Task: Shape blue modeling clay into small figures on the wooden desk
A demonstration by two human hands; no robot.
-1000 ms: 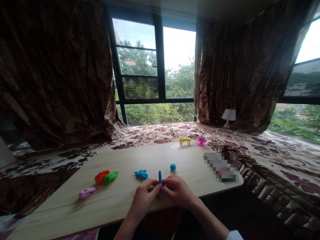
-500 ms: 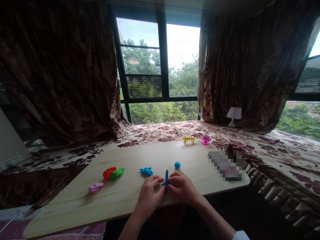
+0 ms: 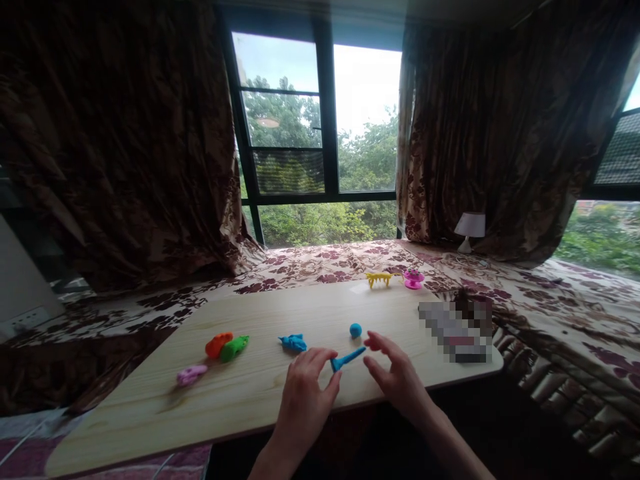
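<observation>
Blue clay strip, seemingly being shaped, is pinched by the left hand; the right hand, loosely parted and apparently empty, would next need gentle fingertip control.

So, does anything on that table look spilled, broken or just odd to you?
One thing: a patch at the right end of the table shows only as coarse squares, hiding what lies there. Nothing else stands out: I see no spill or break, and the blue stick merely slants.
</observation>
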